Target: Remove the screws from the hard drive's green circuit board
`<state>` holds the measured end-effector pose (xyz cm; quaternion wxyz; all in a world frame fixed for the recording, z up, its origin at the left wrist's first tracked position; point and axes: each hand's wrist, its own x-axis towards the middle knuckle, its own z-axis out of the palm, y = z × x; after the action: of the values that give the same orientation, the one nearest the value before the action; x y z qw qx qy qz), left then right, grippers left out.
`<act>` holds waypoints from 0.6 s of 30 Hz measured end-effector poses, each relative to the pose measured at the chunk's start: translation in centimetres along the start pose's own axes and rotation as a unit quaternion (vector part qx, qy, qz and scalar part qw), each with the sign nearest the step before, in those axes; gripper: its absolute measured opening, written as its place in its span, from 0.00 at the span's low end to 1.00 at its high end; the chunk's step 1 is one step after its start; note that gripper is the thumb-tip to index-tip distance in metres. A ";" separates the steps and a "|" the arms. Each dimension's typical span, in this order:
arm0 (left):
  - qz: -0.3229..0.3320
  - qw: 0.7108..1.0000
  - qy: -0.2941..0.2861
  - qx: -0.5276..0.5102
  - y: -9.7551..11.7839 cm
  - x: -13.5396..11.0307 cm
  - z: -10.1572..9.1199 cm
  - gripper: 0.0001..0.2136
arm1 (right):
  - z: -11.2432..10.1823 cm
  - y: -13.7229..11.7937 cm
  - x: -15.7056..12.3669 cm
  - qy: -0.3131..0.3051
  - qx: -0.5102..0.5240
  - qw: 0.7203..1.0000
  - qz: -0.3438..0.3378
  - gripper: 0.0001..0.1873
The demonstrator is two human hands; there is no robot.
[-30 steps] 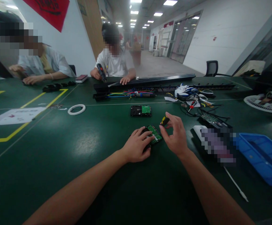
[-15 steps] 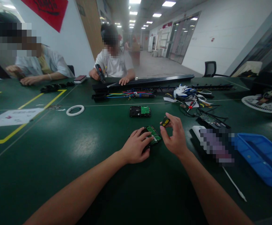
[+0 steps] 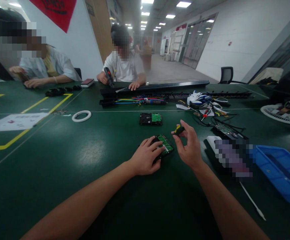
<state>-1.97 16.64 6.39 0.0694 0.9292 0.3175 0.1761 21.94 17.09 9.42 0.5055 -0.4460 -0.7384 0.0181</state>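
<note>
My left hand lies over a hard drive on the green table, its fingers reaching across the exposed green circuit board and its thumb by the near edge. The hand covers much of the drive's left part. Just right of that drive, my right hand is raised a little, pinching a short black-and-yellow handle between thumb and fingers. It looks like a stubby screwdriver, though no shaft can be made out. Farther from me, a second hard drive rests flat with its green board showing.
Right of my arm are a white-and-black device, a white cable and a blue tray. Beyond lie gloves, wires and a long black rail. A white ring sits left. Two people work across the table.
In my right hand the black-and-yellow handle has turned, showing a different side. My left hand stays on the hard drive. The whole view has shifted slightly.
</note>
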 end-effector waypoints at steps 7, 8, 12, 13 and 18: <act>-0.001 1.000 -0.001 -0.007 0.0 0.0 0.1 0.29 | 0.0 0.2 -0.1 0.040 -0.050 0.998 -0.001 0.35; -0.001 1.000 0.000 -0.007 0.0 0.0 0.1 0.29 | -0.1 0.1 -0.1 0.038 -0.050 0.998 -0.002 0.34; -0.002 1.000 0.001 -0.004 0.0 0.0 0.1 0.29 | -0.2 0.2 -0.1 -0.001 -0.005 1.000 0.006 0.35; -0.003 1.000 0.002 -0.003 0.0 0.0 0.1 0.29 | -0.1 0.3 -0.2 -0.008 0.007 1.000 0.010 0.36; -0.003 1.000 0.000 0.003 0.0 0.0 0.1 0.29 | -0.1 0.2 0.1 0.021 -0.029 0.999 0.012 0.35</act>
<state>-1.94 16.61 6.34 0.0676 0.9286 0.3203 0.1748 22.18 17.19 9.43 0.5079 -0.4693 -0.7223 -0.0068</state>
